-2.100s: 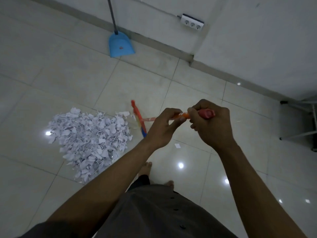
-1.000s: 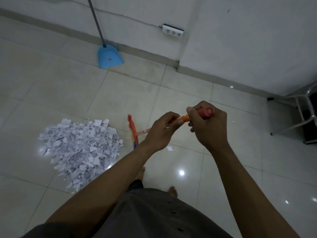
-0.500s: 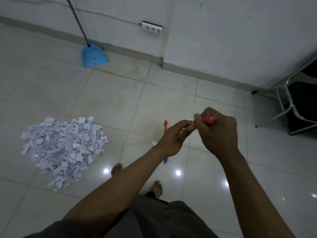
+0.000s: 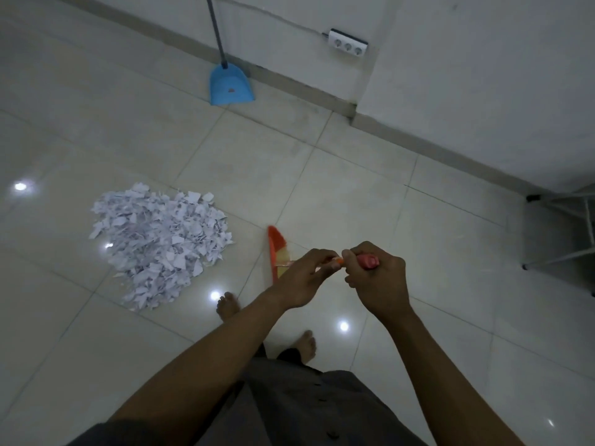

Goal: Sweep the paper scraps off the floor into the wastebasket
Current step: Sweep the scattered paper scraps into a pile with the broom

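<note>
Both hands were seen closed on the thin orange plastic broom handle [image 4: 338,261]: the right hand [image 4: 378,286] was wrapped in a full fist around the pink capped top end, and the left hand [image 4: 304,278] was pinched narrow on the shaft just below that fist. The orange broom head with pale bristles [image 4: 277,252] was held beyond and below the grip, just past the left hand's knuckles; contact with the glossy cream tiled floor [image 4: 322,194] could not be told. The heap of torn white paper scraps [image 4: 161,239] was lying to the left of the grip, near the broom head but apart from it. The blue plastic long-handled dustpan [image 4: 230,86] was propped well beyond the grip, against the baseboard, untouched. Compared with half a second earlier, the view had been swung back left, so the heap and dustpan were brought closer to centre and the metal chair frame [image 4: 566,233] was pushed to the right edge; the two-handed hold itself was unchanged. The heap looked already gathered and compact. By judgement, collection into the dustpan was the step still pending, and the dustpan would have to be fetched first. No wastebasket was visible, so the final dump location could not be placed.
</note>
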